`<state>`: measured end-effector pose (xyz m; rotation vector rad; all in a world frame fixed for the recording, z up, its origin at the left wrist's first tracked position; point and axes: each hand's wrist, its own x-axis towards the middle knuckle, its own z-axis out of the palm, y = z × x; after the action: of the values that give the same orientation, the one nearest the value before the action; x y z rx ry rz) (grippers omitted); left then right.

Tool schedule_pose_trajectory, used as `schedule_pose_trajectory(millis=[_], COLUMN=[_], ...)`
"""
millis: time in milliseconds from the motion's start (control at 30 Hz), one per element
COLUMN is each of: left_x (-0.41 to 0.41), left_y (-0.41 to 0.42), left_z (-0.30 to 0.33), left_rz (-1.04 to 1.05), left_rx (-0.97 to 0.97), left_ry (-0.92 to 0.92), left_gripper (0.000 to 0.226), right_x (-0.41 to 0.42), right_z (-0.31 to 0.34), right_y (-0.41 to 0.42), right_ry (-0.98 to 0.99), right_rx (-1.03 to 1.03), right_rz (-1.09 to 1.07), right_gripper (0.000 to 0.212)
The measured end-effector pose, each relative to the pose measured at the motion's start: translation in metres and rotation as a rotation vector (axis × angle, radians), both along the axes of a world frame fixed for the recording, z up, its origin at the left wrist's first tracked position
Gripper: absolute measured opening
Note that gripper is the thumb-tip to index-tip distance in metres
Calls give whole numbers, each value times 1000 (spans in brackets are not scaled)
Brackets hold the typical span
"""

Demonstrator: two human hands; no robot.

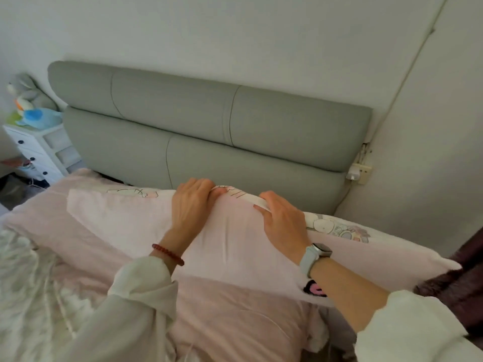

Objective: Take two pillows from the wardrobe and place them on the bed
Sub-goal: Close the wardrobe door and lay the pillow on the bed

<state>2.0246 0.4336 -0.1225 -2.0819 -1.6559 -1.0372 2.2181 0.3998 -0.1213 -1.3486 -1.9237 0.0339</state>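
A pale pink pillow (pixel 125 220) with cartoon prints along its far edge lies across the head of the bed (pixel 230 317), on the pink bedding. A second pink pillow (pixel 386 259) with a cartoon print extends to the right, partly under the first. My left hand (pixel 192 202) grips the top pillow's far edge near the middle, fingers curled over it. My right hand (pixel 283 220) grips the same edge a little to the right, thumb under the white trim. Both hands are just in front of the grey headboard (pixel 209 126).
A white drawer unit (pixel 39 152) with soft toys (pixel 28 103) on top stands left of the bed. A wall socket with a plug (pixel 359 171) sits at the headboard's right end. A white fluffy blanket (pixel 31 296) covers the bed's left side; a dark purple fabric (pixel 460 278) is at right.
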Motion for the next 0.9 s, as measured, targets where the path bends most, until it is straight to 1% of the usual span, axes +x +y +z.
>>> schedule_pose_trajectory(millis=[100, 133, 200, 267, 300, 367, 433, 533, 667, 767, 900], left_x=[-19, -26, -40, -52, -56, -61, -57, -39, -9, 12, 31], left_y=[16, 16, 9, -3, -12, -29, -45, -65, -87, -99, -97], left_z=[-14, -26, -60, -99, -116, -150, -177, -210, -254, -274, -291], left_rz=[60, 93, 172, 268, 324, 393, 423, 453, 499, 582, 668], left_rx=[22, 1, -117, -281, -380, -576, -712, -878, -1057, -1113, -1052], left_ry=[0, 9, 5, -72, -126, -210, -274, -422, -682, -913, -1150], left_gripper=[44, 46, 38, 15, 12, 27, 34, 39, 52, 67, 83], right_x=[-20, -27, -38, -44, -46, -46, -40, -22, 6, 22, 29], right_z=[-12, -22, -50, -81, -94, -120, -147, -187, -231, -253, -271], right_y=[19, 22, 24, 21, 18, 11, 6, 2, 2, 9, 41], right_ry=[-45, -68, -110, -158, -167, -175, -183, -199, -234, -287, -361], right_rx=[11, -42, -255, -437, -508, -647, -762, -870, -963, -992, -972], right_rz=[44, 80, 166, 237, 254, 260, 250, 174, 78, 53, 71], right_gripper=[32, 31, 26, 23, 24, 27, 31, 36, 41, 43, 45])
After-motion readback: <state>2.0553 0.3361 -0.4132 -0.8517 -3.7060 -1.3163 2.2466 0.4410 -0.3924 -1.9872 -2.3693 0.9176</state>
